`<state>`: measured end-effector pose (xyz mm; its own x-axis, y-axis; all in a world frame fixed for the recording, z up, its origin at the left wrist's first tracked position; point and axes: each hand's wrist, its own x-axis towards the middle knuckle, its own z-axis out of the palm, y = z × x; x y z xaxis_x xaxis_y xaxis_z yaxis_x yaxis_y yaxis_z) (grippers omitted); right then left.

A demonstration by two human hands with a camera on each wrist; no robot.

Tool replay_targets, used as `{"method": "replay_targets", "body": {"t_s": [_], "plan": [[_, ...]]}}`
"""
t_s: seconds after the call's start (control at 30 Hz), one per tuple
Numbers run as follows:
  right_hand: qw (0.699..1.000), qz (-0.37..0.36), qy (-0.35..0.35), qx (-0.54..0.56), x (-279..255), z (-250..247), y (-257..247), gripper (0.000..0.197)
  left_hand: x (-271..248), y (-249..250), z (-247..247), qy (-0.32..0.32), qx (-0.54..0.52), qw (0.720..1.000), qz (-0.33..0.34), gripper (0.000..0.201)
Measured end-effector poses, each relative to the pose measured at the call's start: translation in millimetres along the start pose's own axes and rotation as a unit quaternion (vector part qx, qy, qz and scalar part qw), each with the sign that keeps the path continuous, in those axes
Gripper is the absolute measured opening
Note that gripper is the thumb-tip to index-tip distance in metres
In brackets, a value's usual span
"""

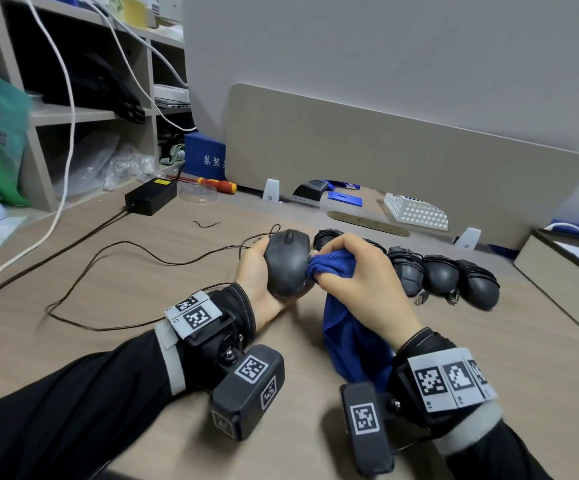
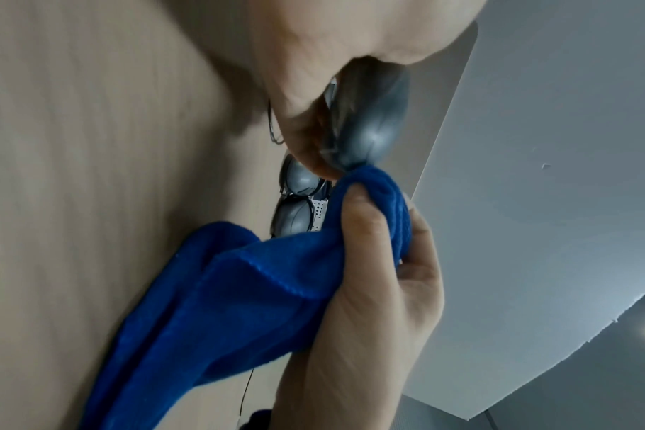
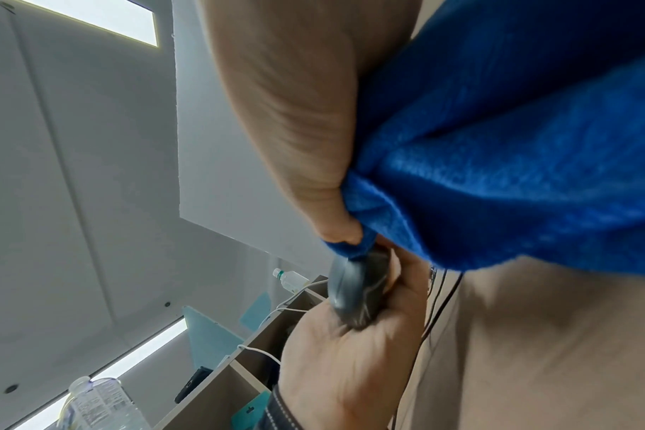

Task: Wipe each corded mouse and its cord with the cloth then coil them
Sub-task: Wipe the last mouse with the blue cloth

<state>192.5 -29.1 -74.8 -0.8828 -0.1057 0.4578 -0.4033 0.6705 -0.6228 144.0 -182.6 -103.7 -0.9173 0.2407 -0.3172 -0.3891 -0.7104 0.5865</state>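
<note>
My left hand (image 1: pixel 258 271) grips a dark grey corded mouse (image 1: pixel 286 263) just above the wooden desk (image 1: pixel 142 358), its scroll wheel facing up. The mouse's thin cord (image 1: pixel 108 261) trails loosely to the left across the desk. My right hand (image 1: pixel 354 275) holds a bunched blue cloth (image 1: pixel 333 266) against the mouse's right side; the rest of the cloth hangs down to the desk. In the left wrist view the cloth (image 2: pixel 258 276) meets the mouse (image 2: pixel 372 128) at its edge. The right wrist view shows the cloth (image 3: pixel 497 160) touching the mouse (image 3: pixel 354 293) in my left palm.
Several coiled grey mice (image 1: pixel 444 278) lie in a row to the right, behind my right hand. A black power adapter (image 1: pixel 151 195), a red screwdriver (image 1: pixel 217 183) and a white perforated basket (image 1: pixel 416 211) sit near the beige divider panel (image 1: pixel 402 161). A box (image 1: pixel 565 275) stands at right.
</note>
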Motion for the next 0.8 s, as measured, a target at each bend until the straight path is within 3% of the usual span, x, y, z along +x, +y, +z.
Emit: {"method": "replay_targets", "body": {"t_s": [0.1, 0.17, 0.33, 0.5, 0.7, 0.8], "plan": [[0.999, 0.015, 0.045, 0.022, 2.2, -2.7, 2.5, 0.022, -6.5, -2.9, 3.4, -0.029, 0.026, 0.999, -0.003, 0.053], [0.997, 0.009, 0.048, 0.055, 1.7, -4.3, 0.1, 0.019, -10.0, -2.9, 4.7, -0.036, 0.041, 0.999, 0.0, 0.046], [0.991, -0.074, -0.089, 0.068, -3.8, -4.0, -12.1, 0.021, -11.4, 0.8, 1.1, -0.035, 0.028, 0.999, -0.022, 0.039], [0.993, -0.052, 0.009, 0.103, 1.1, -6.1, -4.6, 0.015, -16.7, -5.0, 4.8, -0.076, 0.064, 0.994, -0.054, 0.041], [0.992, -0.084, -0.048, 0.078, -1.2, -4.4, -9.5, 0.014, -18.6, -3.8, 4.7, -0.075, 0.108, 0.991, -0.021, 0.03], [0.997, -0.025, 0.028, 0.061, 2.9, -7.3, 3.9, 0.013, -19.9, -6.1, 6.5, -0.082, 0.131, 0.988, -0.021, 0.031]]}}
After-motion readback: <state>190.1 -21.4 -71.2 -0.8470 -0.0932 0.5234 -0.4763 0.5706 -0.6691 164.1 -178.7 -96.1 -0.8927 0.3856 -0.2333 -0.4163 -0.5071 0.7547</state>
